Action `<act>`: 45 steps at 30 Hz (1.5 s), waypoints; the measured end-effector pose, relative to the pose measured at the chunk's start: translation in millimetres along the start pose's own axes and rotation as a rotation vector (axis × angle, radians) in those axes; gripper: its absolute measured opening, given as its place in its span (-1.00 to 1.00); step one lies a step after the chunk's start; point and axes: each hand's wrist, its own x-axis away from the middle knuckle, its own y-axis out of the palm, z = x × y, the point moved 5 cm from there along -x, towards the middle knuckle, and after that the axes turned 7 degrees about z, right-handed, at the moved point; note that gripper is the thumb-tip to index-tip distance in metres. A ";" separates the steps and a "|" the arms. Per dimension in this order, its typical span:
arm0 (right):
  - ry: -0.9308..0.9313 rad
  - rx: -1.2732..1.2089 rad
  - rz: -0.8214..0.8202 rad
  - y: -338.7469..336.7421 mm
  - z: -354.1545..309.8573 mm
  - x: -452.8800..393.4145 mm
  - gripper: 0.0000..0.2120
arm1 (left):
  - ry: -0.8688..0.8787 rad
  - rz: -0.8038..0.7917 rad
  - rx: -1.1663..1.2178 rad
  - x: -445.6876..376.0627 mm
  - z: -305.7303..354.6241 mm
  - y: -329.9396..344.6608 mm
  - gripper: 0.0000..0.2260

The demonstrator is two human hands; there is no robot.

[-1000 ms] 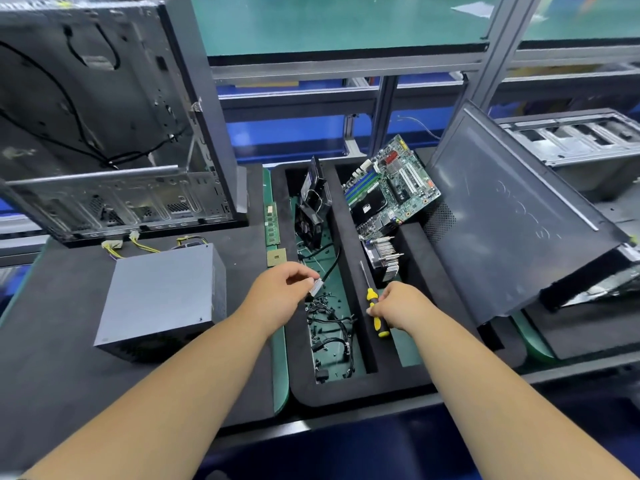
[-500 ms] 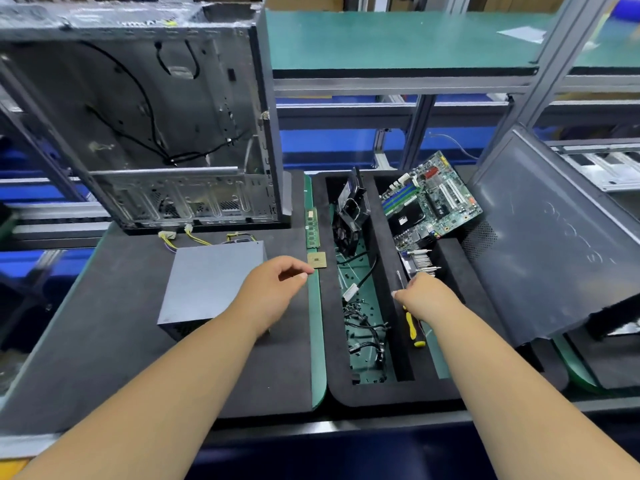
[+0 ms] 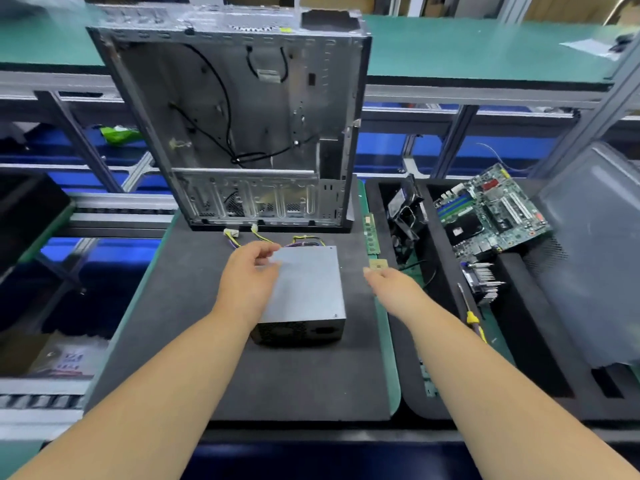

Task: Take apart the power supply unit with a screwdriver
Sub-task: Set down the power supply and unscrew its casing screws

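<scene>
**Stripped case and sorted parts**

An open, gutted computer case (image 3: pixel 249 133) stands upright at the back of a dark foam mat (image 3: pixel 180 323), loose black cables hanging inside it. To the right, a black foam tray (image 3: pixel 446 271) holds a motherboard (image 3: pixel 491 213), a finned heatsink (image 3: pixel 485 278) and a black fan (image 3: pixel 403 213). A memory stick (image 3: pixel 371 233) lies between mat and tray. A grey side panel (image 3: pixel 595 254) leans at far right.

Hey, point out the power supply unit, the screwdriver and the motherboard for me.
power supply unit (image 3: pixel 308 285), head view, on its grey top panel.
screwdriver (image 3: pixel 471 318), head view, on its yellow handle.
motherboard (image 3: pixel 491 211), head view, on the board's middle.
</scene>
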 end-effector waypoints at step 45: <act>0.305 -0.467 -0.250 60.9 -32.7 19.5 -0.42 | -0.727 -0.457 0.125 -0.2 -52.6 5.7 -0.73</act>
